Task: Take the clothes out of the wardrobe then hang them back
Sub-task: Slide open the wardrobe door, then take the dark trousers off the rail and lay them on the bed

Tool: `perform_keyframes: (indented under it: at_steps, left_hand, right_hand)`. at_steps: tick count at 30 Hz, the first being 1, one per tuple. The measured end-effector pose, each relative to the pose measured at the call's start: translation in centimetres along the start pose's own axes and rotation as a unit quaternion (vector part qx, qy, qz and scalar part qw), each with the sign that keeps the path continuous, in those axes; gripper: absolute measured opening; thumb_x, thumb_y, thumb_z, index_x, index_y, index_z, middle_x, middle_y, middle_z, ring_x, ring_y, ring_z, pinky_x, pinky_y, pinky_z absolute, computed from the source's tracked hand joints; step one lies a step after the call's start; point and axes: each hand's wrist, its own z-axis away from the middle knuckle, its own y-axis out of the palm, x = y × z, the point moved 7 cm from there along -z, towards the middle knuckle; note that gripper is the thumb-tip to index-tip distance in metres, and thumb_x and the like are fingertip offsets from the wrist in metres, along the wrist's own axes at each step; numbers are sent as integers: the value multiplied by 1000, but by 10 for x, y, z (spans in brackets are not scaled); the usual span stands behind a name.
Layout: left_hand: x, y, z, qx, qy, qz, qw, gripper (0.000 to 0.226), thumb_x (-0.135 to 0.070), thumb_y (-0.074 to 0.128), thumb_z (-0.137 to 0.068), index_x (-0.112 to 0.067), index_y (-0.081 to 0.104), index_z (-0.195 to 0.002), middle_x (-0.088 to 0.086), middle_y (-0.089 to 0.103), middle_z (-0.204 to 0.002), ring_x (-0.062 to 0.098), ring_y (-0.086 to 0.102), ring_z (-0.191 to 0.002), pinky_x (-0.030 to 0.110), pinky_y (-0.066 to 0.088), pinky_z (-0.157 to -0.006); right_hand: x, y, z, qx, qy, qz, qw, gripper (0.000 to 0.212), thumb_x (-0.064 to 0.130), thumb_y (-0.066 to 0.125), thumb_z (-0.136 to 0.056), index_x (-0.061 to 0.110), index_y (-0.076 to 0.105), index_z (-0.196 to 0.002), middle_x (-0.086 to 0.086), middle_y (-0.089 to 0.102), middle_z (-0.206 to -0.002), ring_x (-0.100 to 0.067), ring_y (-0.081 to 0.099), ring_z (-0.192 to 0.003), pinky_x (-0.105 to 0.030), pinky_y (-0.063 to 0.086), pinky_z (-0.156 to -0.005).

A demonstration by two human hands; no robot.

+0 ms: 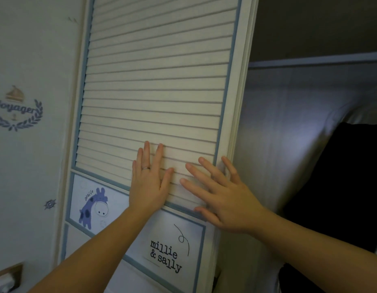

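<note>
Left hand (149, 180), right hand (223, 199) flat on slatted wardrobe door (158, 81), dim room

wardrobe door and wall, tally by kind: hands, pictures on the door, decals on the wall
hands: 2 (left hand, right hand)
door pictures: 2 (giraffe picture, millie & sally picture)
wall decals: 2 (Voyager crest, wheel decal)
total: 6

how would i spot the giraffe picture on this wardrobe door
Start at the white louvred wardrobe door with blue trim. Below its slats, left of the left hand, sits the small purple cartoon giraffe panel. Its neighbouring panel shows black lettering, no animal.
</note>
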Motion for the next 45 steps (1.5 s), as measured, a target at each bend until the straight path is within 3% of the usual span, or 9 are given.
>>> perform_keyframes:
  at_steps: [11,16,23,29,32,39,41,43,45]
  left_hand:
    - [-254,6,-7,-46,283,44,957,65,-48,39,-98,-24,25,-156,6,9,-166,28,3,-153,56,17,-120]
    - [-342,50,-36,-33,273,91,957,65,-55,32,-98,-34,13,-157,-4,2,-167,18,-3,-153,43,9,-122]
    - [-418,118,-97,18,264,150,953,70,-64,21,-93,-36,14,-156,-6,4,-166,17,-1,-153,41,14,-121]
    - [-439,195,-150,143,189,205,950,62,-58,32,-100,-35,18,-156,-5,5,-166,18,1,-152,42,14,-122]
    - [-444,231,-168,199,171,245,933,65,-61,31,-99,-34,17,-157,-3,7,-166,21,5,-152,41,12,-123]
    - [-478,295,-183,298,249,254,886,65,-61,32,-99,-28,28,-155,3,23,-163,24,18,-150,38,16,-122]
    - [-486,308,-179,335,267,264,864,73,-73,28,-90,-33,36,-151,1,32,-160,24,27,-147,42,21,-120]
    - [-490,322,-174,371,272,289,839,84,-86,23,-75,-42,43,-144,-4,42,-154,22,35,-144,44,27,-118]
    - [-491,332,-173,392,274,318,819,77,-83,26,-80,-41,47,-142,-7,46,-151,19,40,-140,39,28,-117]
  right_hand:
    - [-150,-119,136,37,109,87,990,62,47,43,-96,26,30,-153,-6,20,-162,-30,15,-150,-61,23,-112]
    - [-221,-159,188,108,166,108,974,62,48,35,-98,30,20,-156,0,11,-164,-25,8,-151,-52,20,-117]
    - [-311,-179,210,144,273,127,943,66,56,21,-94,35,11,-155,5,18,-162,-19,14,-150,-43,17,-115]
    - [-384,-161,197,194,380,165,889,66,48,39,-98,30,13,-156,3,30,-157,-21,28,-142,-44,24,-110]
    - [-416,-144,186,235,429,174,855,66,47,38,-98,24,15,-155,-4,34,-155,-28,33,-140,-46,29,-108]
    - [-462,-96,175,295,535,181,771,57,55,40,-95,18,41,-138,-16,47,-142,-38,46,-128,-46,37,-102]
    - [-468,-86,175,313,544,209,750,58,57,41,-94,18,42,-137,-15,48,-142,-38,47,-127,-48,36,-106]
    - [-471,-83,169,280,565,195,751,53,50,45,-94,16,44,-135,-15,51,-139,-37,49,-125,-46,39,-104]
    - [-478,-82,163,227,595,149,756,39,35,48,-96,8,54,-123,-16,61,-121,-32,60,-109,-36,49,-86]
